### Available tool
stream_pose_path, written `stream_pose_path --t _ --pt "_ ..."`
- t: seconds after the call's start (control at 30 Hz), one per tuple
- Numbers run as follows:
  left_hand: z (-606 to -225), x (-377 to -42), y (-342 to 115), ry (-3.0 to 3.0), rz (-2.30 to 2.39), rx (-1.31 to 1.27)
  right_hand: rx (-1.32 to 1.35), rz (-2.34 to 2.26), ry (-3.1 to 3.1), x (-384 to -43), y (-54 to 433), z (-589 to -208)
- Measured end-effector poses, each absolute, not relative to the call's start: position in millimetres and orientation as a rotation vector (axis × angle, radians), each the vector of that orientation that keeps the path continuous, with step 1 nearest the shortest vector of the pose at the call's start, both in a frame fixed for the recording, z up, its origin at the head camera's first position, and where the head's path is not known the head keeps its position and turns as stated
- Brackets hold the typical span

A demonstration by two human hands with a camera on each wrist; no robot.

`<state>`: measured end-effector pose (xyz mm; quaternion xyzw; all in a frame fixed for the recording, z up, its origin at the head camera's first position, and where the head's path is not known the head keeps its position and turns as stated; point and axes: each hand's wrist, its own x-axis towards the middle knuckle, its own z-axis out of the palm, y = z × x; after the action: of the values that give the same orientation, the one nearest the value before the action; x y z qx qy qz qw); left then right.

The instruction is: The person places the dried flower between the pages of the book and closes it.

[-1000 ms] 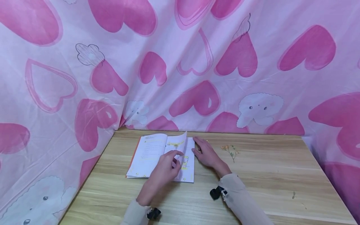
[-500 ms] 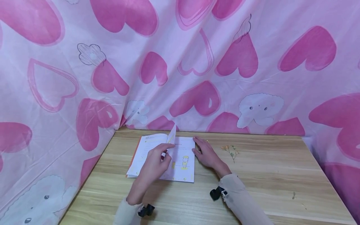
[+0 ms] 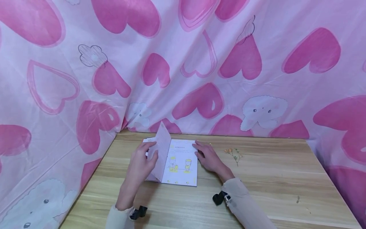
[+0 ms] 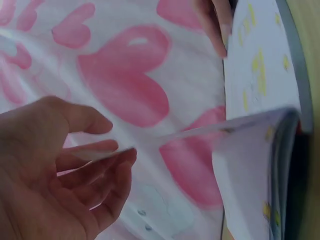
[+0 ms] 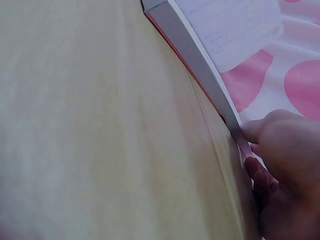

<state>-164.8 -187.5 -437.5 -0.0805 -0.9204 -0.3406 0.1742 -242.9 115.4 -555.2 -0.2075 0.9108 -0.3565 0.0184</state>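
Note:
An open book point(image 3: 183, 162) with small yellow cartoon figures on its right-hand page lies on the wooden table. One page point(image 3: 161, 148) stands up from the spine, leaning left. My left hand point(image 3: 140, 163) is at that page's outer edge. In the left wrist view the page's edge lies against the fingers point(image 4: 122, 182), while the thumb stands apart from it. On the table at the book's right side rests my right hand point(image 3: 210, 157), its fingertips and thumb touching the upper part of that edge. The left-hand page is mostly hidden behind the raised page and left hand.
A pressed flower sprig point(image 3: 235, 155) with orange blossoms and green stems lies to the right of my right hand. A pink heart-patterned cloth point(image 3: 197, 98) hangs behind the wooden table point(image 3: 274, 181) and along its sides.
My left hand has moved left, swinging the page from the right side over past the spine. The right-hand page and its drawings are now uncovered. The right hand has stayed at the book's edge.

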Motion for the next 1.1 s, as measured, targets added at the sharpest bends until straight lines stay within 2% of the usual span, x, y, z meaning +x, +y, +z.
stream_pose_path --t 0.57,1.1 --pt "-489.0 -171.3 -243.3 -2.799 -0.764 0.044 -0.601 -1.094 2.808 -239.0 115.7 -554.5" --pt "-506.6 -180.7 -223.7 -3.117 -0.43 0.12 -0.607 -1.082 2.828 -239.1 114.8 -557.1"
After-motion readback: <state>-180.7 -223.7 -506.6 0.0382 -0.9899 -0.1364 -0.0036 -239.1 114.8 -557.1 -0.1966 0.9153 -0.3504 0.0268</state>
